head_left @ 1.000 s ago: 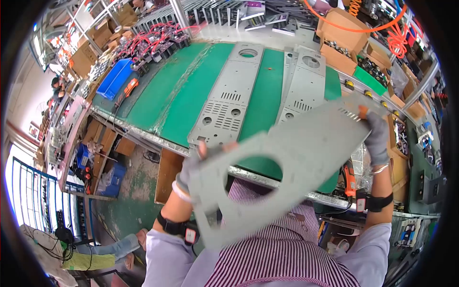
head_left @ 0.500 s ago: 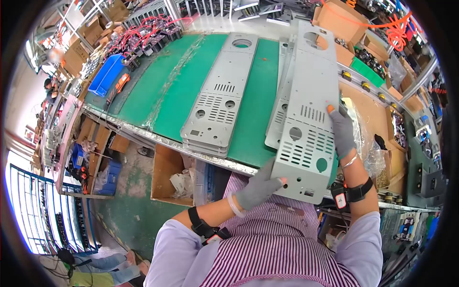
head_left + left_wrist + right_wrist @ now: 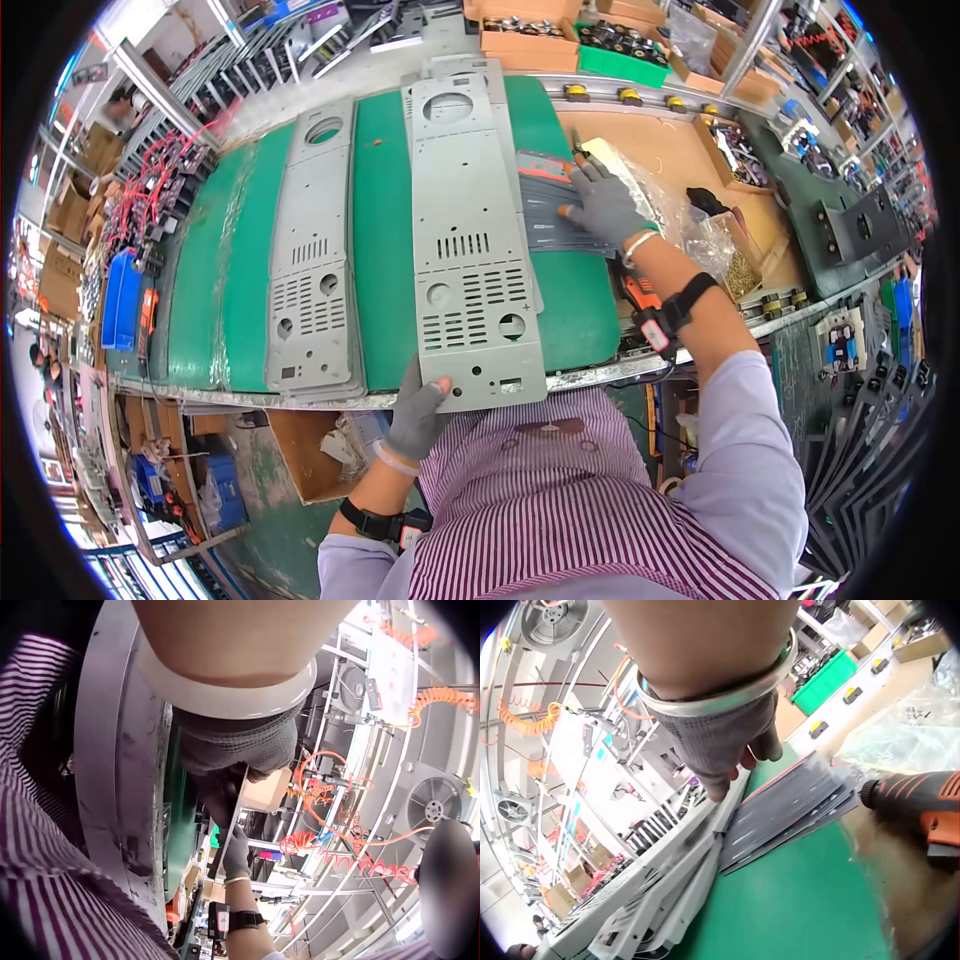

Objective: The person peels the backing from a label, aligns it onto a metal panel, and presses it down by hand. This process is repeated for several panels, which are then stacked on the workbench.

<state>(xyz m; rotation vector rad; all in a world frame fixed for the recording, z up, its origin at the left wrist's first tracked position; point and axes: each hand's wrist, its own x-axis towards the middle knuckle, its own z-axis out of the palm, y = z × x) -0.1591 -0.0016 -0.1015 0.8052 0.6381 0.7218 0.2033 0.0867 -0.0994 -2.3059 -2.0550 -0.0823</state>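
A grey sheet-metal panel with a large round hole, slots and smaller holes lies over other panels, its near end projecting past the table edge. At its near left corner, my gloved left hand pinches it, thumb on top and fingers underneath. My gloved right hand reaches over a fanned stack of dark grey flat sheets to the right of the panel. In the right wrist view, its fingers hang just above these sheets, loosely bent, with nothing between them.
Another stack of metal panels lies left on the green mat. A power screwdriver and clear plastic bags are to the right. Farther back stand a green bin and a cardboard box of parts.
The panel has been turned and lowered from both hands onto the right-hand panels. My right hand has let go of it and moved to the dark sheets; the left keeps its near corner.
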